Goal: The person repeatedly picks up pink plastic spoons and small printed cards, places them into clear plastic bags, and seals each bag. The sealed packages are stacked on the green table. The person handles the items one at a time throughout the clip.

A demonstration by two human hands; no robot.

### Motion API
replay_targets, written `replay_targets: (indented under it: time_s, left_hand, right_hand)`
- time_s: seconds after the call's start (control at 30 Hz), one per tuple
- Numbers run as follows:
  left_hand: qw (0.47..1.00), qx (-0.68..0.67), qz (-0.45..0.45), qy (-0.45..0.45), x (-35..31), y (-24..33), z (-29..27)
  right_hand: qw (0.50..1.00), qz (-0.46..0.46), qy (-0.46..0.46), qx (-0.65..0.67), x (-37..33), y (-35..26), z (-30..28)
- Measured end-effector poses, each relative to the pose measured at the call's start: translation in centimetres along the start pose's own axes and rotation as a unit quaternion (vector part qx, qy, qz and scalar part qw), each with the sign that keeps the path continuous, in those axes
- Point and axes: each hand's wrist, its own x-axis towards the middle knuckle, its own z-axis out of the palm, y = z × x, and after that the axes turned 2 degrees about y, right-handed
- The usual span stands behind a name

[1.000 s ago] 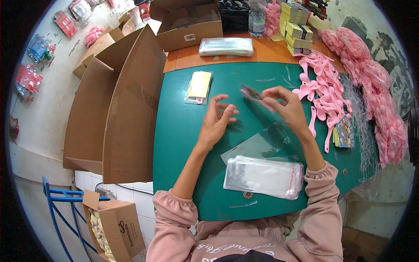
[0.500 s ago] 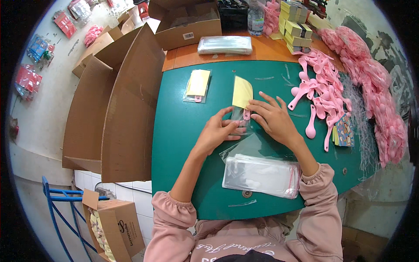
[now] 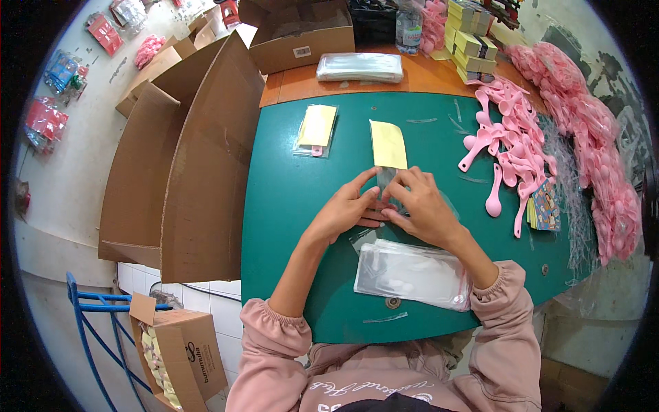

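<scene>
So the yellow card (image 3: 388, 145) is sitting just past the fingers on the far side, roughly mid-surface, with clear film (image 3: 390, 177) running from its near edge back toward the person and under the hands. Long axis points pretty much straight away from the body, far end leaning a touch left.

Both hands are at the near end. The left hand (image 3: 350, 209) comes in from the left, index finger reaching up by the card's near-left corner, the other fingers fairly straight across the film. The right hand (image 3: 424, 211) is bent over from the right, fingers curled down with the thumb below them, knuckles right beside the card's near-right corner. Honestly can't tell whether either one is really pinching the film, since the fingers overlap there. Neither hand looks clearly closer to the card.

For elbow room, there's a good stretch of green surface (image 3: 285, 226) between the left hand and the big cardboard box (image 3: 206, 158) along the left edge. The bagged card (image 3: 316, 129) lies far left, well apart. Tightest side is toward the body: the bag stack (image 3: 412, 275) is just below the right hand. Pink spoons (image 3: 509, 154) pile up off to the right.
</scene>
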Motion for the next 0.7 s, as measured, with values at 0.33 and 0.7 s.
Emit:
replay_targets:
  time_s: [0.33,0.7]
  left_hand:
    - [0.994,-0.107,-0.001,0.026,0.3,-0.7,0.3]
    - [0.993,-0.054,0.061,0.08,0.3,-0.8,0.3]
  right_hand:
    - [0.981,-0.072,0.053,-0.172,0.0,0.0,1.3]
    - [0.944,-0.01,-0.099,0.314,0.2,2.2,-2.6]
